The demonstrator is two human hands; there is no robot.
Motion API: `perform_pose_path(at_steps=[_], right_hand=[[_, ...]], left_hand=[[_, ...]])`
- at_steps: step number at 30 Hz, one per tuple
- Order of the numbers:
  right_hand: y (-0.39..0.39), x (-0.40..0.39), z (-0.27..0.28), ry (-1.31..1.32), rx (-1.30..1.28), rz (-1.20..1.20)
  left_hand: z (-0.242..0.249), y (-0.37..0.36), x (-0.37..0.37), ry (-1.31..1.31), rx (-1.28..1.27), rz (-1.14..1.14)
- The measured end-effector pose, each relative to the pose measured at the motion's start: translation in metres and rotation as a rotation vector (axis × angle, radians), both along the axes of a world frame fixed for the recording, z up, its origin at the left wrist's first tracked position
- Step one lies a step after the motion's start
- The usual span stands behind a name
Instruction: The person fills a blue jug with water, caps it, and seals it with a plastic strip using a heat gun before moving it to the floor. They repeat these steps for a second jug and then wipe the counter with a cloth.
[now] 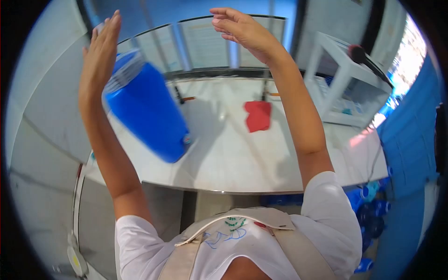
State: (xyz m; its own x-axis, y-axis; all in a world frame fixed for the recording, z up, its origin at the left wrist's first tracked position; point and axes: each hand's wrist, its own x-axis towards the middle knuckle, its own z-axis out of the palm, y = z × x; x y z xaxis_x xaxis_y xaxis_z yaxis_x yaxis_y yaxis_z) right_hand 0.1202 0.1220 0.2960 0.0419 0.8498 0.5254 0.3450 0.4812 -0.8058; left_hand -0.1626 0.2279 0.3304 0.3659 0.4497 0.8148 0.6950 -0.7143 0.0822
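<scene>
My left hand (101, 51) is raised at the upper left, its fingers stretched out and holding nothing. Just beside it stands a large blue container (147, 109) with a pale, whitish top, on the white counter (224, 158). My right hand (238, 29) is up at the top centre, fingers apart and empty, above the counter's back edge. A red cloth or paper piece (258, 116) lies flat on the counter, below my right hand and left of my right forearm.
A white open-frame shelf (345, 84) stands at the back right, with a dark-headed object (358, 54) on top. Glass panels (210, 43) line the back. Several blue bottles (368, 210) sit below the counter at the right, near a blue wall.
</scene>
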Motion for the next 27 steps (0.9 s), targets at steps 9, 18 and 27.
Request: perform_pose_path(at_steps=[9,18,27], right_hand=[[-0.194,0.314,0.012,-0.626,0.063,-1.192],[-0.178,0.475,-0.008,-1.080,-0.665,-1.040],[-0.228,0.491,-0.004,-0.695,-0.423,-1.154]], left_hand=[[-0.084,-0.150,0.234,0.306,-0.452,-0.811],[-0.110,-0.185,0.258,0.439,-0.604,-0.731],[-0.043,-0.117,0.075,-0.047,-0.419,-0.271]])
